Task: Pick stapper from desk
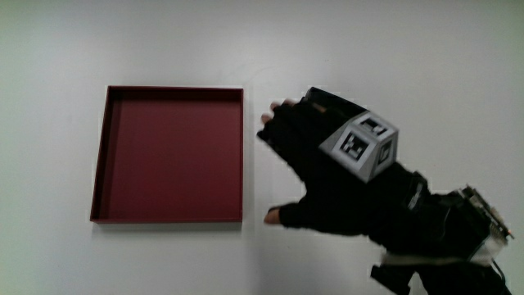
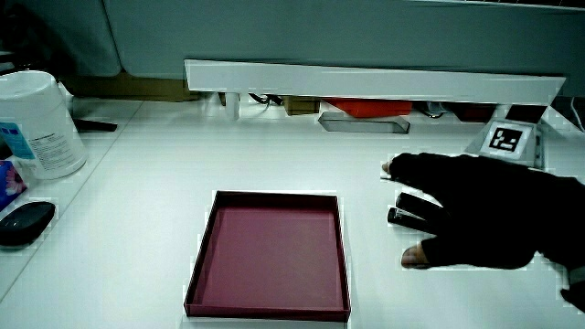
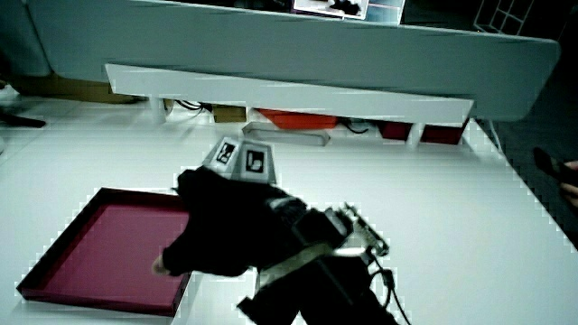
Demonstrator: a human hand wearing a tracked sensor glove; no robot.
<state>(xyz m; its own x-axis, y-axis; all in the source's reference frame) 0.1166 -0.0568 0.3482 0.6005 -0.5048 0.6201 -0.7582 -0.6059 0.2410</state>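
Observation:
The hand (image 1: 327,164) lies low on the white table beside a dark red tray (image 1: 98,164), with its patterned cube (image 1: 360,143) facing up. In a side view, two black ends of what looks like the stapler (image 2: 407,208) poke out between forefinger and thumb. The hand (image 2: 475,219) is curled over it, and the rest of the stapler is hidden under the palm. In the main view the glove covers the stapler. The hand (image 3: 226,226) also shows at the tray's edge (image 3: 54,262) in a side view.
The red tray (image 2: 343,265) holds nothing. A white tub (image 2: 32,123) and a black mouse (image 2: 23,222) sit at the table's edge. A low partition with a white shelf (image 2: 366,82) stands farther from the person than the hand, with a small metal tray (image 2: 364,122) under it.

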